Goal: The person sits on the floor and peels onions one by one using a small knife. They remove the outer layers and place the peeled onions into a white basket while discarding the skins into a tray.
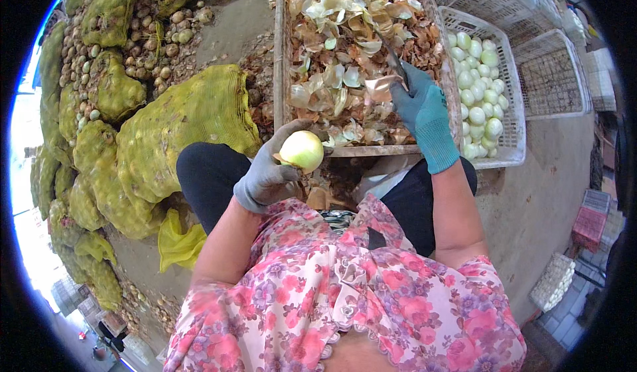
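A peeled, pale green-white onion (301,151) rests in my left hand (271,170), which wears a grey glove and curls its fingers around it. A bit of skin hangs at the onion's lower left. My right hand (419,104), in a grey and teal glove, grips a knife (393,57) whose dark blade points up and left over the peelings. A piece of brown onion skin (382,88) is by its thumb. Below both hands lies a wooden-framed tray (282,63) heaped with loose onion skins (338,78).
On the right, a white plastic crate (517,138) holds peeled onions (477,93); more crates (552,73) stand beyond it. Yellow-green mesh sacks (179,128) of onions crowd the left side, with loose unpeeled onions (144,34) behind. A yellow mesh bag (181,242) lies near my left knee.
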Demonstrator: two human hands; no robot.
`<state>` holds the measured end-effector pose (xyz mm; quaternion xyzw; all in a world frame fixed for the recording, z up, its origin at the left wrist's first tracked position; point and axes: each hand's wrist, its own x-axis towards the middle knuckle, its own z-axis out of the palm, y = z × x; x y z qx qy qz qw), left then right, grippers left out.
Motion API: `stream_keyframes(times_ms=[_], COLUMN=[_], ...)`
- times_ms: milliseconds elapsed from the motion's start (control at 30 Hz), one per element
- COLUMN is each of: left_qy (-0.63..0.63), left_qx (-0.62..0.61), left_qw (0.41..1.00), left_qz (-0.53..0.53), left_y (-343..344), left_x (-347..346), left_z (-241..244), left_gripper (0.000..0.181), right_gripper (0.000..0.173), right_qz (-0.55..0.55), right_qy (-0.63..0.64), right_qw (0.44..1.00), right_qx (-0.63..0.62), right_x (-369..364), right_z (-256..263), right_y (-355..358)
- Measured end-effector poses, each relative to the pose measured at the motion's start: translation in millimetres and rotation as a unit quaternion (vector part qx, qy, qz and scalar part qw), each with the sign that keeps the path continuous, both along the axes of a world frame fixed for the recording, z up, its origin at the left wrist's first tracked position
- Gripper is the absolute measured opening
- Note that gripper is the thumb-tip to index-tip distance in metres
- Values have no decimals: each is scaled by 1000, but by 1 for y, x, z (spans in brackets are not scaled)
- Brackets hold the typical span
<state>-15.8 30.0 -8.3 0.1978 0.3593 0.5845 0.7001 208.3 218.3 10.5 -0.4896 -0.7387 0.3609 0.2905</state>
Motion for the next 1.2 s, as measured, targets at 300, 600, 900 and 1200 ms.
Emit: stream_keyframes(times_ms=[300, 600, 900, 1200], left_qy=[218, 493, 628, 622], left_qx=[-66, 4, 8, 11], left_qw=[974, 870, 778, 782], left_qz=[8, -16, -19, 30], left_y=[9, 4, 4, 8], left_x=[10, 33, 44, 50], left_z=[7, -10, -3, -3], left_gripper=[89, 90, 86, 89], right_gripper=[23, 40, 48, 53], right_qz=[103, 51, 74, 89], right_qy=[136, 176, 79, 86], right_qw=[948, 896, 963, 986], right_qx=[-269, -405, -245, -114], right_x=[-14, -26, -47, -50], right_z=[13, -3, -11, -27], right_y=[-86, -100, -102, -104])
